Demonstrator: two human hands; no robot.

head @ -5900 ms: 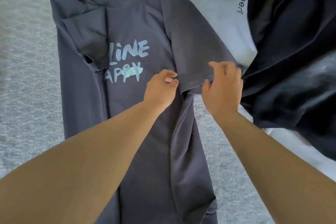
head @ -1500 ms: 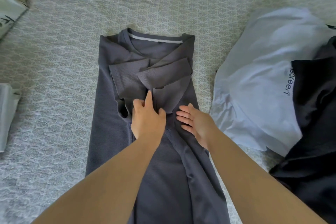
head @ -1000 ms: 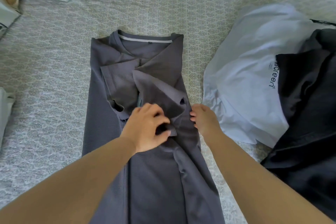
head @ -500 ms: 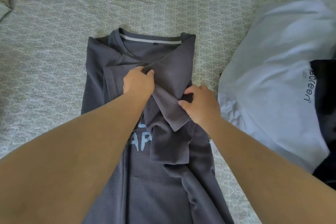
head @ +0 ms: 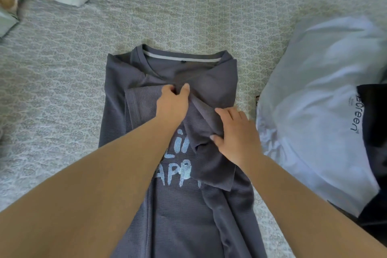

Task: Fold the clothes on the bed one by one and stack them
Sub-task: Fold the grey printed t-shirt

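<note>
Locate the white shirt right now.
Head view, right side: the white shirt lies crumpled on the bed, right of the grey T-shirt, partly under a black garment.

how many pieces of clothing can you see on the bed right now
3: a grey printed T-shirt in the middle, a white T-shirt at right, and a black garment lying on it. More may be hidden out of frame.

The grey T-shirt [head: 178, 216] is matt waffle-knit cloth with chalky pale print. The bed cover [head: 188, 16] is matt, quilted, patterned fabric. At 3 o'clock, the white garment [head: 314, 100] looks smooth, softly sheened cloth.
</note>
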